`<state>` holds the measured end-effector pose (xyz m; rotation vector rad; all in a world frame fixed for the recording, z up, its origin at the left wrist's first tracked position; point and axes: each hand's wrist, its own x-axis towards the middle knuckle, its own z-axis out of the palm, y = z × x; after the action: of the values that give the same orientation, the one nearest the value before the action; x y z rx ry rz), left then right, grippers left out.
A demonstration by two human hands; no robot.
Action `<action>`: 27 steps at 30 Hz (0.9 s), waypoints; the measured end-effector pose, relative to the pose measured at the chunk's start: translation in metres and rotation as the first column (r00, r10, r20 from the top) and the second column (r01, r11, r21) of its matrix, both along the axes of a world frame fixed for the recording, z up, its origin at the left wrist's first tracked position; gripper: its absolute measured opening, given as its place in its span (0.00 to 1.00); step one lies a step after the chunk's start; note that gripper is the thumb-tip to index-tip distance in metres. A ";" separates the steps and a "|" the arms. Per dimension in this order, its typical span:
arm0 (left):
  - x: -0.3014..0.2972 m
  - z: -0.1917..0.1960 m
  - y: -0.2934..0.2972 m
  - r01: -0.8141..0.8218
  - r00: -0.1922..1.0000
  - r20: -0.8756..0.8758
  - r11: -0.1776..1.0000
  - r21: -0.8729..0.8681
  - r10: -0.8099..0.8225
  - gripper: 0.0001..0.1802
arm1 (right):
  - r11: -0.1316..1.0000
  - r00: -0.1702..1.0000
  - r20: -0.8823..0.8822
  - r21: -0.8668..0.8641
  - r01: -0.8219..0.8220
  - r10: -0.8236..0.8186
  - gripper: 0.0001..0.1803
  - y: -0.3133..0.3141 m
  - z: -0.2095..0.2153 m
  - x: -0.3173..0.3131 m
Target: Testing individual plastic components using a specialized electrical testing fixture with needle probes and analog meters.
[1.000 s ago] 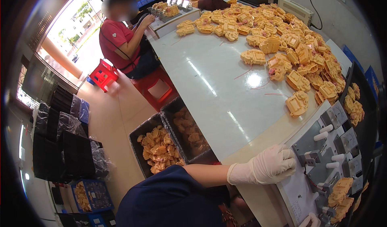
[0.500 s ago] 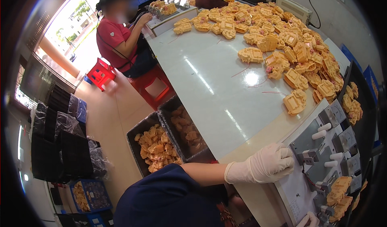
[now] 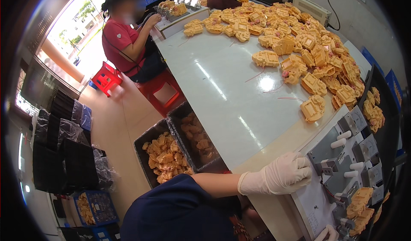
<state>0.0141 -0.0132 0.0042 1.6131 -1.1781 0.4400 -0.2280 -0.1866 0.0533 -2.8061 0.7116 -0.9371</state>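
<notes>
Jig (image 3: 338,182) looks heavy, stiff; hold left edge. Left hand (image 3: 284,174): fingers curled, grip unclear; right hand (image 3: 327,233): can't tell.

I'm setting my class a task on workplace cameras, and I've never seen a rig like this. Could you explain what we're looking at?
There is no robot: a fisheye camera on a person's head looks down, so straight edges bend near the rim. The white-gloved left hand is curled beside a grey metal fixture with white pegs; whether it holds anything is hidden. The gloved right hand is mostly cut off by the lower edge. Pale orange-yellow plastic parts lie heaped on the white table. Farther off, a co-worker in a red shirt sits beside it.
</notes>
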 end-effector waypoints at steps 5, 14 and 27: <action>0.003 0.005 0.007 0.025 1.000 0.009 1.000 0.005 -0.025 0.11 | 0.999 0.999 0.005 -0.013 -0.035 0.035 0.09 0.007 0.003 0.006; 0.004 0.014 -0.002 0.011 0.994 -0.109 0.957 0.291 0.021 0.07 | 0.942 0.988 0.118 0.331 0.059 -0.103 0.06 -0.003 -0.008 0.004; 0.000 0.000 0.004 0.078 0.988 -0.152 0.959 0.271 -0.038 0.02 | 0.946 0.971 0.240 0.318 -0.058 -0.021 0.07 -0.005 -0.018 -0.012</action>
<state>0.0140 -0.0093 0.0046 1.8104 -1.2115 0.1188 -0.2396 -0.1914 0.0350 -2.3625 0.7271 -1.0289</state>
